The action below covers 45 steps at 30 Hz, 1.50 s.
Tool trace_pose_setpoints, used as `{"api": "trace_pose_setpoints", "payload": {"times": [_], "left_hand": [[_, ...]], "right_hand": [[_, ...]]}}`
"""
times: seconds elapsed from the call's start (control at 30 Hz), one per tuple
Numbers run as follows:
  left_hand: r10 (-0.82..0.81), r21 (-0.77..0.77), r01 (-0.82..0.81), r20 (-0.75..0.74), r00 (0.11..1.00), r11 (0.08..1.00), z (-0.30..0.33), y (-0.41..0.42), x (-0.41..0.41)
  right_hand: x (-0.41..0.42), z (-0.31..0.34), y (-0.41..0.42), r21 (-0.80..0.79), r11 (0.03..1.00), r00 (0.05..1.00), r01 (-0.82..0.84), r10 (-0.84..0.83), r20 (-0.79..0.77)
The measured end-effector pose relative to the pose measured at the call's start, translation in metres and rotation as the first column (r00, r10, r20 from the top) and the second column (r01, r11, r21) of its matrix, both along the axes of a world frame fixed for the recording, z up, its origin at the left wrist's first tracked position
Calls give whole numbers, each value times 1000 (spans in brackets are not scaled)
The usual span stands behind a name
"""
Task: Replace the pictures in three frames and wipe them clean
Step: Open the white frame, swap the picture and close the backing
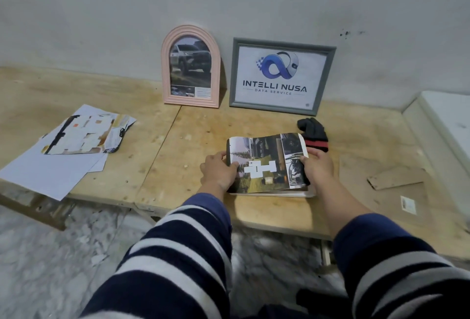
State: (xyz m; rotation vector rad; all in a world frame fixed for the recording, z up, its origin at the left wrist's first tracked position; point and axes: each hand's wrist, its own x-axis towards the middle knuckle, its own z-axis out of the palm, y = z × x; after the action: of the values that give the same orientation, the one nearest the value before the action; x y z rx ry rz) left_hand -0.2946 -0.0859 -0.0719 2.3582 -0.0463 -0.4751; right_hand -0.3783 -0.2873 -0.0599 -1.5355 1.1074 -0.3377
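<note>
1. Your striped sleeves (178, 255) reach forward over the counter (178, 140).
2. Your left hand (220, 170) pinches the printed picture's (267, 163) left edge, thumb on top.
3. Your right hand (318, 166) pinches its right edge; the sheet bows above a white frame (292, 194) lying flat.
4. Behind stand a pink arched frame (190, 67) and a grey frame (281, 76).

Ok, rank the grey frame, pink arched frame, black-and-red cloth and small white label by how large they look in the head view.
1. Grey frame
2. Pink arched frame, clearly smaller
3. Black-and-red cloth, partly hidden by the held picture
4. Small white label, though nearer the camera
</note>
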Motion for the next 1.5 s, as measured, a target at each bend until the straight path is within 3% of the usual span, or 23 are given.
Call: {"api": "trace_pose_setpoints", "payload": {"times": [0.17, 0.27, 0.4, 0.57, 0.8, 1.07, 1.27, 1.5], "left_hand": [[-53, 73, 55, -27, 998, 996, -3, -8, -12], [-80, 111, 83, -25, 996, 990, -6, -10, -16], [-112, 144, 111, -6, 994, 983, -11, -11, -21], [-133, 165, 128, 15, 991, 978, -14, -11, -23], [-130, 201, 115, 64, 989, 973, -17, -11, -18], [-175, 262, 145, 95, 980, 954, -19, -11, -17], [-133, 299, 65, 214, 968, 952, -15, -22, -25], [-336, 291, 266, 225, 915, 919, -1, -84, -49]], "right_hand": [[-11, -13, -6, -37, 999, 997, -19, 16, -71], [-16, -18, -7, -183, 972, 980, -144, 114, -164], [-19, -30, -4, -364, 867, 907, -341, 200, -372], [-22, -34, 6, -448, 778, 844, -440, 187, -503], [-19, -37, 12, -451, 736, 791, -505, 184, -584], [-16, -37, 9, -418, 724, 750, -548, 204, -629], [-28, -29, -3, -428, 785, 841, -448, 208, -500], [-66, -16, -43, -432, 850, 882, -303, 78, -464]]}}
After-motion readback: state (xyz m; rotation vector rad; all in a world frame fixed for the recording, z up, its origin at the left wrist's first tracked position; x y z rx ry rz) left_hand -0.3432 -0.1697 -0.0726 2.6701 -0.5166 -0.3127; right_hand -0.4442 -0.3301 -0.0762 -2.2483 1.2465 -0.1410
